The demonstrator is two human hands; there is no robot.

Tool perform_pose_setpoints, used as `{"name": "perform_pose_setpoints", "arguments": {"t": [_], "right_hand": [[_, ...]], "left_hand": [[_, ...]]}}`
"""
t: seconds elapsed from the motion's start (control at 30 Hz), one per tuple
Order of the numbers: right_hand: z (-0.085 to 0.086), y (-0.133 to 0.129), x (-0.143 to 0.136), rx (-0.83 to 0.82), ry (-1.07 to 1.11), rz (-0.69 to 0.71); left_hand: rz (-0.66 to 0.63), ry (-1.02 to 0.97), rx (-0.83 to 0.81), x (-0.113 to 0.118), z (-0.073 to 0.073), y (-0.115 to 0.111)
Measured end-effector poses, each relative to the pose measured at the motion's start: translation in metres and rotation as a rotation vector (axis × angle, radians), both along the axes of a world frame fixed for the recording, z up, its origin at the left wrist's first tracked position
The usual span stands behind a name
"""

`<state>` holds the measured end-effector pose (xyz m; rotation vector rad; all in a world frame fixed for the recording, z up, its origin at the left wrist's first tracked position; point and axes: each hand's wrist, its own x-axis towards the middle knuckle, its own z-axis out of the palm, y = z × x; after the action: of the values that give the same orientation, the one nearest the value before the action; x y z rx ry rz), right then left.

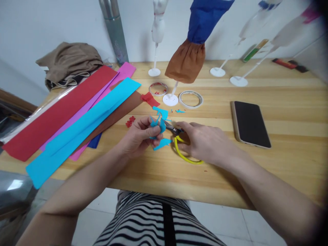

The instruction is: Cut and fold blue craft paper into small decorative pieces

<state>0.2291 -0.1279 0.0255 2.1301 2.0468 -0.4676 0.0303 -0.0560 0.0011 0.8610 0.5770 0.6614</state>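
Observation:
My left hand pinches a small piece of light blue crepe paper between thumb and fingers, above the table's middle. In my right hand is a pair of scissors with yellow handles, its dark blades at the edge of that paper. Blue offcuts lie under and beyond the hands. Small red flower-shaped cutouts rest left of my left hand, and a red scrap lies behind it.
Folded crepe paper strips, including a long blue one and a red one, lie left. Behind stand small mannequins, one in a brown skirt. Tape rolls sit near its base. A phone lies right; a bottle stands behind.

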Motion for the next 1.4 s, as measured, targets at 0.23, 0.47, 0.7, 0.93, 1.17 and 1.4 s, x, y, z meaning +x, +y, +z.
{"name": "perform_pose_setpoints", "arguments": {"t": [0.23,0.47,0.7,0.93,1.17,1.4], "right_hand": [[0.003,-0.003,0.003,0.133,-0.077,-0.040],[-0.020,-0.002,0.000,0.184,1.218,-0.145],[-0.029,-0.003,-0.010,0.037,1.565,-0.340],[-0.028,-0.003,-0.013,0.106,1.597,-0.397],[-0.027,-0.004,-0.015,0.183,1.578,-0.389],[-0.029,-0.003,-0.014,0.240,1.569,-0.419]], "left_hand": [[0.146,0.103,0.018,0.002,-0.002,0.002],[0.081,0.150,0.121,0.006,-0.007,-0.005],[-0.006,0.166,0.145,0.007,-0.006,-0.010],[-0.034,0.199,0.160,0.007,-0.003,-0.012],[-0.090,0.202,0.120,0.003,-0.004,-0.011],[-0.124,0.200,0.027,0.006,-0.006,-0.008]]}}
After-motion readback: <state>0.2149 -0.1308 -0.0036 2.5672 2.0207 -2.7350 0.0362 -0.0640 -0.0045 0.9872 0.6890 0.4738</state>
